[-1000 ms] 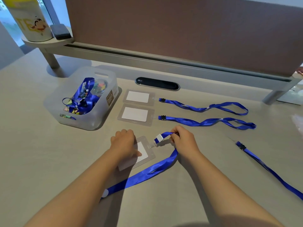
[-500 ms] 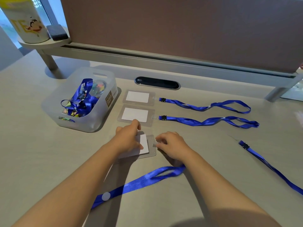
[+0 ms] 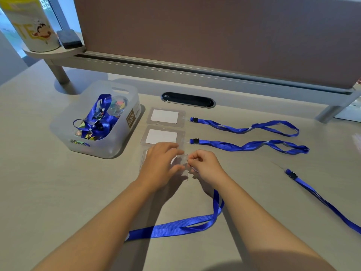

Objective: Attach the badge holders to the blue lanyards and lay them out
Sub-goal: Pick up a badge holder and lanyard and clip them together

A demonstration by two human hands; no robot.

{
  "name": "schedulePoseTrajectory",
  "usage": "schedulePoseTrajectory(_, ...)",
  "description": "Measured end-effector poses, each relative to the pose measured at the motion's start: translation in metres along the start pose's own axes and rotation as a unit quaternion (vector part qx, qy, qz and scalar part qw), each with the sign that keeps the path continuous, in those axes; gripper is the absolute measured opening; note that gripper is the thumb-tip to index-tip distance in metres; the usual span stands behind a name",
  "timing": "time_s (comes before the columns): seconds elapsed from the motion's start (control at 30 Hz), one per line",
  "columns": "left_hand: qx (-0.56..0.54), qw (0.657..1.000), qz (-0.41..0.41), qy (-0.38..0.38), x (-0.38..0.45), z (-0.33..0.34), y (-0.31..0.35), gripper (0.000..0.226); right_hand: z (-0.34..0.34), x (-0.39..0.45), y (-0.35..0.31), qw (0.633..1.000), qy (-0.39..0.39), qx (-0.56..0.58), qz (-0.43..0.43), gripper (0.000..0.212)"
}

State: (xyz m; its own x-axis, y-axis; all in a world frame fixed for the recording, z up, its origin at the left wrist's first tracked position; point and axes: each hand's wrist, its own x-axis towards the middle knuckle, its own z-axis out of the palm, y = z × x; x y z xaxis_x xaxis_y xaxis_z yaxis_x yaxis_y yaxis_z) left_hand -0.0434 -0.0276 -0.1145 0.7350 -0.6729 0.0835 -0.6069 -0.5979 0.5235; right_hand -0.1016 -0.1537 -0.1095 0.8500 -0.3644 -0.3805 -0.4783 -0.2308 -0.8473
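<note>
At mid-frame the left hand (image 3: 160, 165) lies over a clear holder (image 3: 184, 170), its fingers bent down onto it and pressing it to the desk (image 3: 39, 192), so that most of the holder is hidden beneath the palm. Just right of it the right hand (image 3: 205, 167) has its fingertips curled together at the holder's right edge, pinching something small there; what sits between them is too hidden to tell for sure. A blue lanyard (image 3: 181, 227) runs from under the right wrist down and leftward across the lower middle of the frame, lying loose on the desk. Above the hands, two finished sets lie in rows: a top holder (image 3: 166, 117) clipped to a top lanyard (image 3: 254, 127), and a second holder (image 3: 162, 135) clipped to a second lanyard (image 3: 254, 145), the left hand's fingers touching its lower edge. At the right edge a spare lanyard (image 3: 322, 202) lies on a slant, well apart from the hands. A translucent bin (image 3: 109, 147) at centre left holds more blue lanyards and coloured bits. A mug (image 3: 33, 26) stands on a shelf in the upper left.
</note>
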Motion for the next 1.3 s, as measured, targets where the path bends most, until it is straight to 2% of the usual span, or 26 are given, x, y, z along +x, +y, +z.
schedulePoseTrajectory(0.17, -0.005, 1.0, -0.006, 0.01, 0.005, -0.006, 0.006, 0.035, -0.001, -0.003, -0.006, 0.999, 0.01, 0.032, -0.006, 0.013)
schedulePoseTrajectory(0.37, -0.015, 1.0, -0.021, 0.014, 0.011, -0.014, 0.009, 0.032, -0.003, -0.007, -0.015, 0.998, -0.014, 0.059, 0.0, 0.014)
schedulePoseTrajectory(0.63, -0.11, 0.992, -0.029, 0.047, 0.014, -0.028, 0.013, 0.02, -0.004, -0.005, -0.029, 0.997, 0.016, 0.056, -0.05, 0.018)
schedulePoseTrajectory(0.9, -0.17, 0.981, -0.064, 0.066, 0.014, -0.028, 0.012, 0.018, 0.008, -0.002, -0.032, 0.994, 0.046, 0.017, -0.095, 0.017)
schedulePoseTrajectory(1.23, -0.251, 0.959, -0.099, 0.087, 0.014, -0.025, 0.005, 0.017, 0.013, -0.001, -0.031, 0.988, 0.045, -0.057, -0.137, 0.018)
schedulePoseTrajectory(1.3, -0.263, 0.957, -0.101, 0.073, 0.015, -0.026, 0.001, 0.018, 0.012, -0.001, -0.031, 0.989, 0.04, -0.055, -0.131, 0.018)
